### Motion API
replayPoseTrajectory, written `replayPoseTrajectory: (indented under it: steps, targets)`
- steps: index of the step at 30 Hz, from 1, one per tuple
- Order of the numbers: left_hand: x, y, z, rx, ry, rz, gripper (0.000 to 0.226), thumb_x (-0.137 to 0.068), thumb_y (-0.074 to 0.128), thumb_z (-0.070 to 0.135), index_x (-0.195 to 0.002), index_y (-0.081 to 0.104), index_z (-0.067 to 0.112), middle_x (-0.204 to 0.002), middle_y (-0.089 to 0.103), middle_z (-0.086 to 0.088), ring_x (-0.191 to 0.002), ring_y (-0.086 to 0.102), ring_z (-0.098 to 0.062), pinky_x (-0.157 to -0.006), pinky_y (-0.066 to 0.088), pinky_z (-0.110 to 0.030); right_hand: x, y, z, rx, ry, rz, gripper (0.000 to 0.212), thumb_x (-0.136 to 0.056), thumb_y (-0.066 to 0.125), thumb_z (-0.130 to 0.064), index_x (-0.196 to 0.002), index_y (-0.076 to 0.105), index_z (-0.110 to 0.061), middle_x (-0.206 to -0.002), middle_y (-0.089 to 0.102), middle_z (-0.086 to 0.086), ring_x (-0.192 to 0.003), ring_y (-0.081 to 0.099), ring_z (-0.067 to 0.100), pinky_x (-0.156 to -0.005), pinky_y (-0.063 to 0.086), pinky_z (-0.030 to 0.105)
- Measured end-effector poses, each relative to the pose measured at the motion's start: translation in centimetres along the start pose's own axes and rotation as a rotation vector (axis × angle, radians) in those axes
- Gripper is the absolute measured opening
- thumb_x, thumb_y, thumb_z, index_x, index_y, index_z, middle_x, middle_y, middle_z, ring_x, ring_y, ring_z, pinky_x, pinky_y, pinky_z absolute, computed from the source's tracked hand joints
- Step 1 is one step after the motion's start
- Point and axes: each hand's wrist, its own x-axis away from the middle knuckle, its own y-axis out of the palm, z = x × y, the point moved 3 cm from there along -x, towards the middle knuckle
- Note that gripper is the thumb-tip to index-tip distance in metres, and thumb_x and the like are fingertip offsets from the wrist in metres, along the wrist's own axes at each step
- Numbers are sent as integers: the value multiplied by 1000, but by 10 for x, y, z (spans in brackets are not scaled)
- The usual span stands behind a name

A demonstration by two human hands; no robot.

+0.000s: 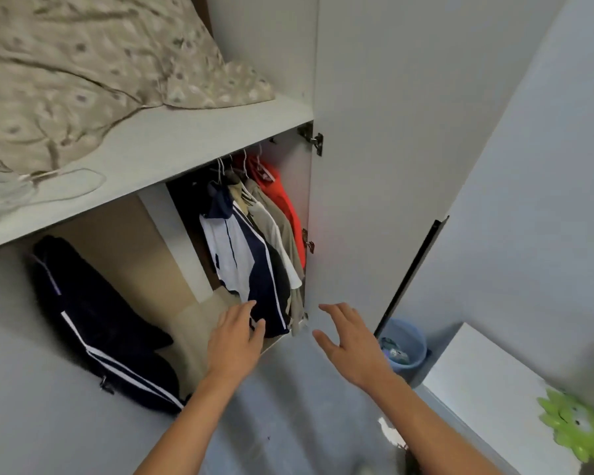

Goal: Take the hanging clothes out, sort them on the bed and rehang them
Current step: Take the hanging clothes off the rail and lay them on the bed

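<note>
Navy-and-white jacket hangs frontmost in wardrobe, nearest for removal. Left hand touches its hem, grip apart; right hand spread, empty

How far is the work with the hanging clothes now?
Done: only the wardrobe door stands open. In hand: the left hand touches the hem of the navy-and-white jacket, gripping nothing; the right hand is open near the door. Left: every garment, including the orange one, is on its hanger, so taking out, sorting and rehanging remain.
</note>
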Motion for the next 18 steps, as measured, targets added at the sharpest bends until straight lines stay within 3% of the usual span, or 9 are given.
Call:
replayPoseTrajectory:
  steps: [4,8,13,18]
  targets:
    - [-45,-6,-11,-22,-84,7,46,-107,46,42,-150,49,26,-144,54,2,-137,47,-24,-108,45,-49,-80,8,3,-4,-59,-53,51,-103,51,-50,-148,47,-26,-135,53,-8,-122,49,14,-102,47,33]
    - [-101,-14,-10,-37,-175,59,47,-108,45,40,-153,45,26,-148,52,1,-139,44,-22,-110,42,-47,-161,16,7,-47,-127,-117,52,-104,50,-49,-151,46,-27,-146,50,-7,-131,47,16,-107,45,35]
    - [-164,-25,2,2,-360,148,47,-109,40,47,-150,45,26,-146,56,-2,-138,49,-24,-107,47,-49,-249,26,3,-168,-135,-235,51,-106,47,-50,-153,45,-31,-153,44,-10,-144,38,14,-117,38,39]
    - [-229,-18,-2,37,-440,139,49,-107,40,54,-145,49,25,-141,60,-4,-131,53,-27,-100,50,-47,-311,42,5,-247,-90,-325,49,-103,45,-55,-149,49,-40,-150,46,-15,-142,45,14,-115,41,44]
